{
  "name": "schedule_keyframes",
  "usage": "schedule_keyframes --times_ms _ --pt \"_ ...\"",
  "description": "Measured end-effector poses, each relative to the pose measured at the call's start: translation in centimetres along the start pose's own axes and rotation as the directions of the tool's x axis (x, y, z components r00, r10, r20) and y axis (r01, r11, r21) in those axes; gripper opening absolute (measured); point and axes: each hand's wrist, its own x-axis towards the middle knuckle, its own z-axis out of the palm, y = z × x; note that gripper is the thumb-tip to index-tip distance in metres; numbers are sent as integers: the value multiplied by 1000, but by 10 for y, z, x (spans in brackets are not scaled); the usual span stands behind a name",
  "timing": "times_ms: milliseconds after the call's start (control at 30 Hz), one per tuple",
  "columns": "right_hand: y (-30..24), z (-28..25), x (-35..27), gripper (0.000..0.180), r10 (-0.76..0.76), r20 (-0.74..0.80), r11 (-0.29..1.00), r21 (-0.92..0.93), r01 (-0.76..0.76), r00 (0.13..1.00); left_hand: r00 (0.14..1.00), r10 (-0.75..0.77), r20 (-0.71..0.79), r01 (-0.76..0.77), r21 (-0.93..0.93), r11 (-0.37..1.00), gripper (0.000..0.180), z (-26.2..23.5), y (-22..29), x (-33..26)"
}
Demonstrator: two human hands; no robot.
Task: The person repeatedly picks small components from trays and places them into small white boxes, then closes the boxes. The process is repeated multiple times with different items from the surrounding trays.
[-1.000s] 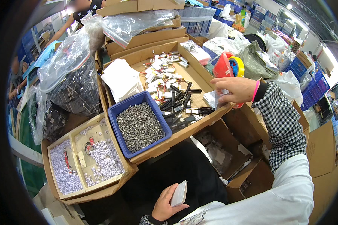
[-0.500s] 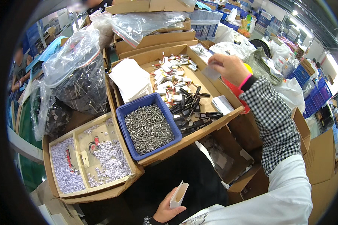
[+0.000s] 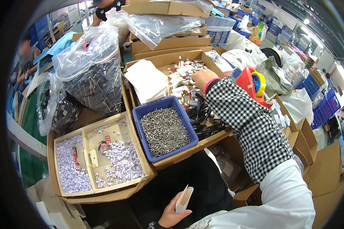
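Left hand (image 3: 170, 214): low in the view, the wrist cut short by the lower edge; the grip was closed, thumb opposite fingers, pinching a white case (image 3: 183, 200).
Case position: tilted within the left hand, before a dark patch (image 3: 168, 183) too shaded to make out; narrow, thin-walled and open at the top, with its far side partly covered by the fingers.
Right hand (image 3: 204, 79): over the silver packs (image 3: 184, 69), knuckles uppermost; the fingertips were concealed beneath, so whether the grip was spread, pressed together or pinching something could not be told.
Checked sleeve (image 3: 252, 129): passed across the right side of the cardboard box (image 3: 212, 141), masking that side and part of its contents.
Silver packs: heaped with coloured wires inside the cardboard box, the nearer ones hidden by the right hand.
Black pieces (image 3: 204, 131): jumbled along the box's front, partly behind the blue tray (image 3: 194, 138) and the sleeve; individual shapes were hard to separate.
Blue tray: filled with small metal pieces (image 3: 164, 131), just beside the wooden tray (image 3: 91, 145).
White sheets (image 3: 147, 80): stacked behind the blue tray, which covered their lower corner.
Clear bag (image 3: 91, 91): left of the sheets; its dark contents were blurred by folds and glare.
Co-worker (image 3: 28, 57): at the upper left, small and partly screened by clutter.
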Motion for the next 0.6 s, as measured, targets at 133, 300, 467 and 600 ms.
schedule_keyframes --times_ms 133,300,467,600 --pt "-7 -15 2 25 52 191 998 -39 -45 980 993 58 -104 -60 -13 998 64 -2 -7 -8" --pt "4 -25 -10 27 94 153 995 19 -98 984 984 -118 -137 133 106 985 84 -22 -19 -13" --pt "41 -51 -64 27 80 -209 932 361 1 975 1000 -27 2 27 -170 985 95 -23 -16 -16" --pt "22 -66 -136 28 -73 -367 436 825 360 927 994 -97 57 109 -258 960 106 -12 -5 -11"
